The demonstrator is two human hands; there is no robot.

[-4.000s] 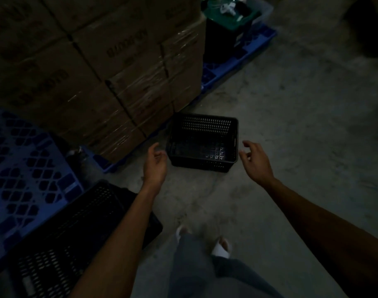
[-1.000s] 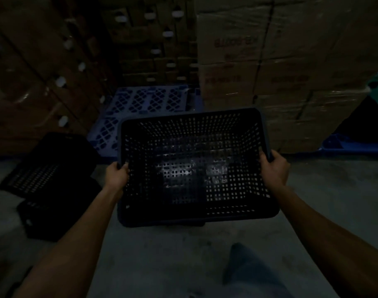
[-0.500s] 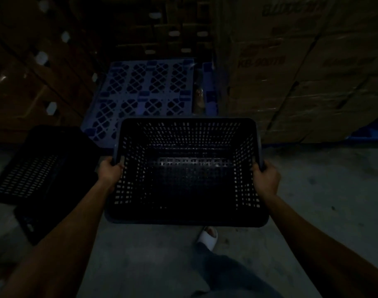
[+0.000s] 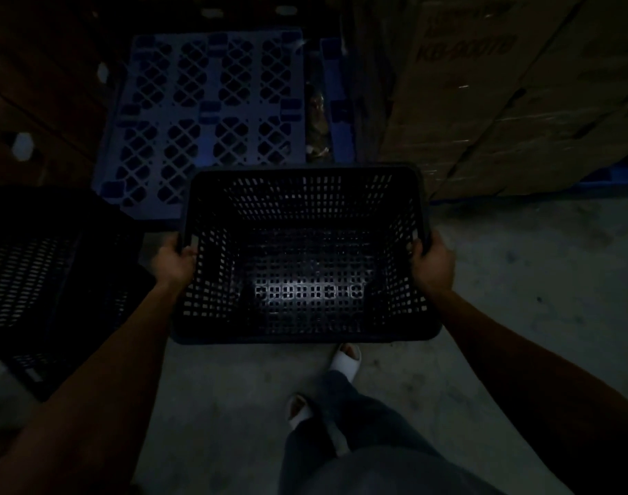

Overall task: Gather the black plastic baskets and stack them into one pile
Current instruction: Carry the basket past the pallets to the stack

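Left of the carried basket [image 4: 301, 259]: dark pile of baskets [image 4: 44, 276] on the floor, closer now than a second ago. Left hand [image 4: 175, 262] wrapped tight on the basket's left rim, right hand [image 4: 432, 262] clamped on the right rim. Basket held up over the floor, blue pallet [image 4: 205, 112] just behind. Probably nearly ready to drop onto the pile.

Dim concrete floor [image 4: 541, 280], blue pallet [image 4: 205, 112], stacked cartons [image 4: 501, 101]

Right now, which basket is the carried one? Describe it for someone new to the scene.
Find the blue pallet on the floor; directly below it is a black basket, open side up. Unlike the dark baskets at left, the left hand and right hand grip its rim.
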